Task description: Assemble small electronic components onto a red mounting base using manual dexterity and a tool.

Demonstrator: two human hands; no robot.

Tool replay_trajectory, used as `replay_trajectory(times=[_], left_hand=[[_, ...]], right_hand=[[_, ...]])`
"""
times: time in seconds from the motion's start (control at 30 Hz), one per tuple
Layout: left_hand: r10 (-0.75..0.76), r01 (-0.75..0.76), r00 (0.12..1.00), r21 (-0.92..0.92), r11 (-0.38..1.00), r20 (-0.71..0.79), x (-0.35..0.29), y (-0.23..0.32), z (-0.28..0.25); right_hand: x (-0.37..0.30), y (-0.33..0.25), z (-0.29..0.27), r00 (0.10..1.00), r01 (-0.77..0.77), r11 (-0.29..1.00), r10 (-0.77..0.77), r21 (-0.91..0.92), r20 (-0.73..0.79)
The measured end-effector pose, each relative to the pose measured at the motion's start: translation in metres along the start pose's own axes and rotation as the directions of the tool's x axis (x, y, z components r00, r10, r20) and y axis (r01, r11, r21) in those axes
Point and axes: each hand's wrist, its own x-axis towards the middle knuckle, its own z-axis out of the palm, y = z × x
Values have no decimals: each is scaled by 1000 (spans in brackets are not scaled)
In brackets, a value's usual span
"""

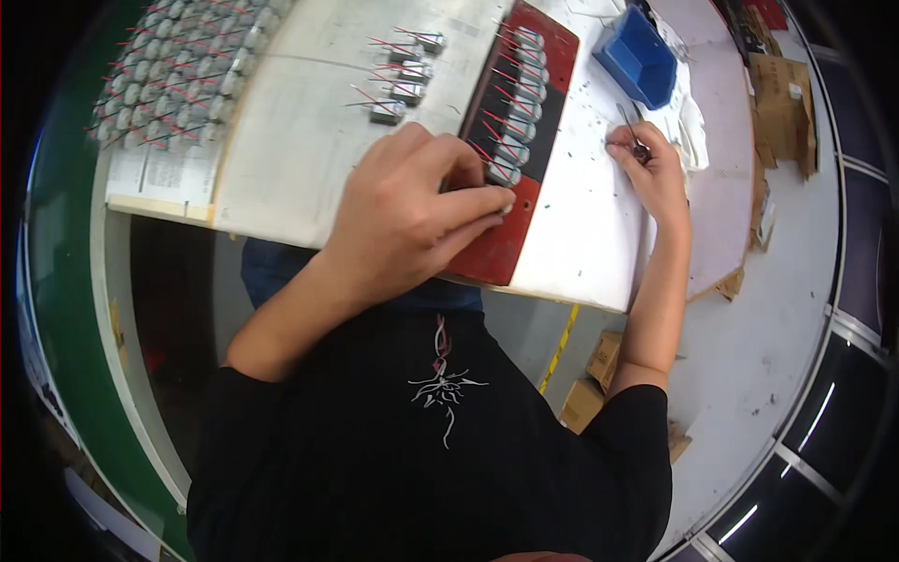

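On the red fixture board [501, 245], several small silver motors [507, 150] with red and dark wires sit in a row along its black strip. At the near end of that row is my left hand [412, 206], its fingers closed in a pinch. A rounded silvery bit, seemingly a small motor mostly hidden by the fingers, shows between their tips. To the right of the board, my right hand [653, 164] is closed around a small hand tool [637, 140] with two thin metal prongs and a dark grip. The prongs point away from me.
Several loose wired motors [405, 91] lie left of the board. A dense batch of motors [183, 66] fills the far left of the table. Beyond my right hand stands a blue bin [639, 56], near white cloth [691, 131]. Cardboard boxes [585, 403] sit below the table edge.
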Motion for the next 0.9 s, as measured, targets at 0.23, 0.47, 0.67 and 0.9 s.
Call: replay_trajectory(times=[0.23,0.47,0.67,0.9], left_hand=[[-33,34,999,-83,996,19,7,7,-5],[-85,93,996,251,964,-41,67,-49,-28],[-225,234,969,645,727,-99,139,-123,-22],[-473,359,880,586,726,46,142,-139,-13]], right_hand=[[-8,5,1,999,-4,996,7,-86,38],[-11,-3,4,999,36,987,-38,-154,-9],[-14,-2,4,997,40,991,-48,-125,-64],[-23,10,10,986,-28,999,31,20,-165]])
